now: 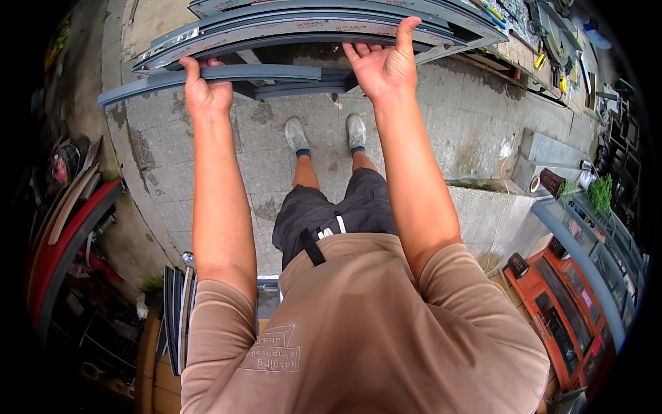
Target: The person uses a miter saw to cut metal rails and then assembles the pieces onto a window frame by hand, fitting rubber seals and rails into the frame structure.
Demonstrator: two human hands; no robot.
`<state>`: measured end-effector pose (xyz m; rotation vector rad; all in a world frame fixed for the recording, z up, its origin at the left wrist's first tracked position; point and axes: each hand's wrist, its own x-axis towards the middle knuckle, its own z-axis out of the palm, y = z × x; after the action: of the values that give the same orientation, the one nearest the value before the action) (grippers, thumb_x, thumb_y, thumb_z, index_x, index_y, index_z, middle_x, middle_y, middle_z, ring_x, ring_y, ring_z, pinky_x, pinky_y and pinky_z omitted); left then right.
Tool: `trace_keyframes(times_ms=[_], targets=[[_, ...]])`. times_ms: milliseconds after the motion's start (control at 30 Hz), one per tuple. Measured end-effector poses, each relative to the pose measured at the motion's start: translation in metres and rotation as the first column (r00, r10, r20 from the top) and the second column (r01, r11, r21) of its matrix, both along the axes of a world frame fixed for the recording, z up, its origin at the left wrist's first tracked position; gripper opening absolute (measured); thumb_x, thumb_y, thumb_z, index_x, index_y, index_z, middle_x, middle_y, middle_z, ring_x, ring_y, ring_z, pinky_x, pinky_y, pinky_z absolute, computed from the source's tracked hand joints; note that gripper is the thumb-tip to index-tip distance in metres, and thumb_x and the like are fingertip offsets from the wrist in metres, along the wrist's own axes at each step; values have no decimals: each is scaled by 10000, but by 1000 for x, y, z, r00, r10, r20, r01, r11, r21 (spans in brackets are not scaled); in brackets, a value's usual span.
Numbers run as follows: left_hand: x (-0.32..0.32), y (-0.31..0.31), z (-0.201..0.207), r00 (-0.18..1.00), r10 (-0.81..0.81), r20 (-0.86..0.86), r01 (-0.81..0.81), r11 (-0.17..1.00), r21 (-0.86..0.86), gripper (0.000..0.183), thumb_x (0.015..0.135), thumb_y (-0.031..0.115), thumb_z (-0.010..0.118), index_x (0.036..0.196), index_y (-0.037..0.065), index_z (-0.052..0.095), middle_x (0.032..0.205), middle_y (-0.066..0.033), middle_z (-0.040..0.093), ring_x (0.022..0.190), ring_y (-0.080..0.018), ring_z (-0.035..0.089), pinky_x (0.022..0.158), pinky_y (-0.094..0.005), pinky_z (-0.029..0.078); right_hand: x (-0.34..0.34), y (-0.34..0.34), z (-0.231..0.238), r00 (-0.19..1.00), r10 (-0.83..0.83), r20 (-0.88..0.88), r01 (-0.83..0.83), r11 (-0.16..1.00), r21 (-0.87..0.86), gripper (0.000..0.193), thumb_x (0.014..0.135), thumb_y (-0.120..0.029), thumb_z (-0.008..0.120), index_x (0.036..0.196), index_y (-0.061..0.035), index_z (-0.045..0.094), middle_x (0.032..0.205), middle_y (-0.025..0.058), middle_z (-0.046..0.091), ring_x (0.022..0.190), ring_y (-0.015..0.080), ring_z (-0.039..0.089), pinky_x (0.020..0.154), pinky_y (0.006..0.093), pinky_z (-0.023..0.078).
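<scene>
Both my arms reach forward to a grey metal window frame [296, 29] with printed protective film on its bars. My left hand [209, 93] is closed around a long, slim grey metal strip [269, 72], which lies along the frame's near side and sticks out to the left. Its thumb points up, and its fingertips show just behind the strip. My right hand [385, 67] grips the near edge of the frame, palm up, with the thumb raised against its side and the fingers partly hidden under the bar. A metal fitting [165, 45] sits at the frame's left end.
A workbench [510, 58] at the far right carries hand tools, some yellow-handled [540, 61]. Below me lies grey stone paving [276, 138]. A low concrete block [476, 214] and an orange cabinet [558, 317] are on the right; a red panel [69, 241] and stacked profiles [177, 310] are on the left.
</scene>
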<state>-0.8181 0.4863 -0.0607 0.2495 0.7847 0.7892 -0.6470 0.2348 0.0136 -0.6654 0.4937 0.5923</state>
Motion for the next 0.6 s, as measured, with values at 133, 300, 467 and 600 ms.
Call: trace_keyframes(times_ms=[133,300,467,600], targets=[[-2,-2,1,1000,7,-5,-7,1000,-3,311,1016,362,723,1236,148,675,1141,13,704,1032,-165,608,837,-322,484,6,10,5,1000,-17,20,19,997,-77,832,881,-495,872,1474,-42,505,1476,117,563,1406,297,509,1289,516,288],[0,-2,-3,999,14,51,-12,999,-33,314,1020,364,715,1246,150,676,1143,13,706,1019,-165,604,840,-325,485,9,7,-3,998,-7,61,11,998,-68,733,880,-394,875,1434,-60,531,1434,119,572,1362,283,547,1262,502,352],[-1,-4,-1,997,-1,81,3,1000,-19,333,1011,378,720,1251,151,676,1152,12,707,1022,-164,608,841,-323,490,8,7,-6,996,-15,93,22,996,-85,719,878,-397,875,1414,-57,537,1397,123,582,1324,290,574,1234,503,402],[-7,-1,-15,990,-15,139,17,1000,-10,368,989,390,731,1273,161,683,1211,3,723,1061,-188,606,894,-337,489,11,8,-8,999,11,54,-3,989,-146,706,875,-383,870,1406,-53,541,1372,128,598,1301,300,591,1223,510,422]])
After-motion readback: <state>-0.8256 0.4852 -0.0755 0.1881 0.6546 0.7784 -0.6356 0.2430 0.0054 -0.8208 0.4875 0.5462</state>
